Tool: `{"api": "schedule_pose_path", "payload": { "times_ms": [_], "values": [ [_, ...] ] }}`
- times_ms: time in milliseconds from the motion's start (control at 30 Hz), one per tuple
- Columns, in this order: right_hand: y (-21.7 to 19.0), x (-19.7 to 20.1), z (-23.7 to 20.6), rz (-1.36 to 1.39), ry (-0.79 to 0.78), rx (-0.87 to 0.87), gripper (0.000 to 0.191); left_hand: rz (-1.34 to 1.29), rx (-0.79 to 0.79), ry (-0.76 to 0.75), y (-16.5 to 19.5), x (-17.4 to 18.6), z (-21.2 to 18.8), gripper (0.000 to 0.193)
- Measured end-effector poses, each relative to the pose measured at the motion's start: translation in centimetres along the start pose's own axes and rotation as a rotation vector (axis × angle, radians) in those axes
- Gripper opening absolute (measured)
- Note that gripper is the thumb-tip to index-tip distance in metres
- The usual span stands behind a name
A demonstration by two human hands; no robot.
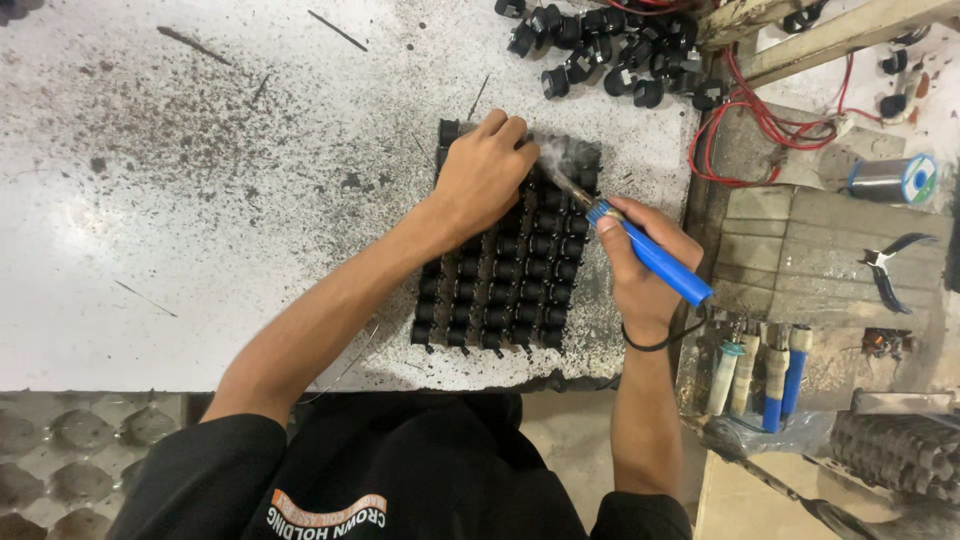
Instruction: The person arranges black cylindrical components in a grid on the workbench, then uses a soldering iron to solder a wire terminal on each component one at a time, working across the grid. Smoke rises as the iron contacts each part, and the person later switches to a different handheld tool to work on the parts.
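Left half of table (200, 200) bare, open passage. Block of black parts (500, 270) at centre. Loose parts pile (610, 55) upper centre. Red wires (760, 120), pliers (890, 265), spare irons (760, 375) crowd right edge.

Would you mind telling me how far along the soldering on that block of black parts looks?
Hard to say which joints are finished; none show clearly. In hand: the right hand holds the blue soldering iron, its tip at the top rows of the black component block, where smoke rises, while the left hand steadies that end. A loose pile of black parts lies apart near the red wires, possibly still waiting.
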State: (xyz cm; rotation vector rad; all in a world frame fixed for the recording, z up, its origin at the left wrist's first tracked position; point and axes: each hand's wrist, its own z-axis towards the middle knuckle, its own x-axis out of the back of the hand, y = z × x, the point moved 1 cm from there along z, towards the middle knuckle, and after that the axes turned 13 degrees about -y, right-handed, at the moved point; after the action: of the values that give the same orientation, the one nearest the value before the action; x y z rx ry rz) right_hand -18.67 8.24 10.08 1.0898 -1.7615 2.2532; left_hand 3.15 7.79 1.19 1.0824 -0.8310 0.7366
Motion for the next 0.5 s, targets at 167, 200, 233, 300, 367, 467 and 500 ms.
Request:
{"api": "schedule_pose_path", "payload": {
  "times_ms": [167, 200, 233, 300, 367, 467, 500],
  "values": [
    [0.1, 0.5, -0.5, 0.03, 0.014, 0.011, 0.024, -0.021, 0.029, 0.062, 0.9, 2.1, -0.1, 0.026],
    [0.3, 0.7, -0.9, 0.11, 0.041, -0.046, 0.024, -0.053, 0.048, 0.086, 1.1, 2.9, -0.4, 0.026],
    [0.5, 0.9, -1.3, 0.189, 0.066, -0.101, 0.026, -0.137, 0.154, -0.019, 1.0, 3.7, -0.7, 0.022],
    [1.0, 0.5, -2.1, 0.364, 0.194, -0.107, 0.025, -0.3, 0.37, -0.243, 0.3, 5.2, -1.9, 0.018],
    [1.3, -0.6, -3.0, 0.439, 0.227, -0.111, 0.025, -0.198, 0.279, -0.02, -0.3, 6.4, -3.1, 0.009],
    [1.6, -2.6, -3.1, 0.382, 0.144, -0.069, 0.025, -0.025, 0.202, 0.175, -0.7, 5.9, -3.7, 0.02],
    [1.6, -3.1, -2.9, 0.356, 0.138, -0.068, 0.025, 0.04, 0.186, 0.211, -0.9, 5.5, -3.8, 0.027]
  ]
}}
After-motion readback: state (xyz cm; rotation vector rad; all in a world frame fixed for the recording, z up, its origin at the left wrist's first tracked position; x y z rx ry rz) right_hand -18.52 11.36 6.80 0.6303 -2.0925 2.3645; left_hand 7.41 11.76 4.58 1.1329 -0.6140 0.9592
